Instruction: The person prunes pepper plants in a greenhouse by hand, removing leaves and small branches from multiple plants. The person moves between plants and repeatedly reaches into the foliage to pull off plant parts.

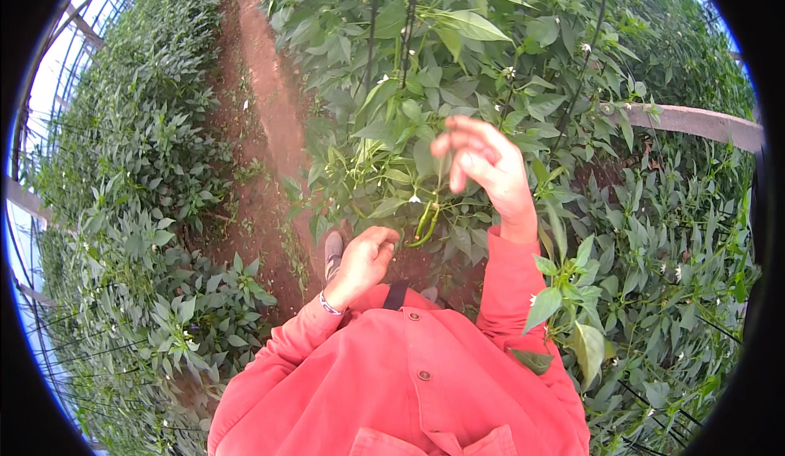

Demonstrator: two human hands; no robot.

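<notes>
Two slender green chili peppers [427, 226] hang from a pepper plant in front of me, one of them curved. Just left of them and a little lower is my left hand [367, 258], its fingers curled inward; whether something small is inside them cannot be told. A bracelet [329, 304] circles that wrist. My right hand [487, 164] is raised against the leaves, above and right of the peppers, with its fingers bent and apart and nothing seen in them. White flowers [414, 198] dot the plant near both hands.
Dense pepper plants [141, 137] line the left side of a bare soil path [264, 88]. Dark strings [408, 26] run up through the foliage ahead. At the right, a pale beam [693, 121] crosses the plants. A leafy branch [567, 296] overlaps my right sleeve.
</notes>
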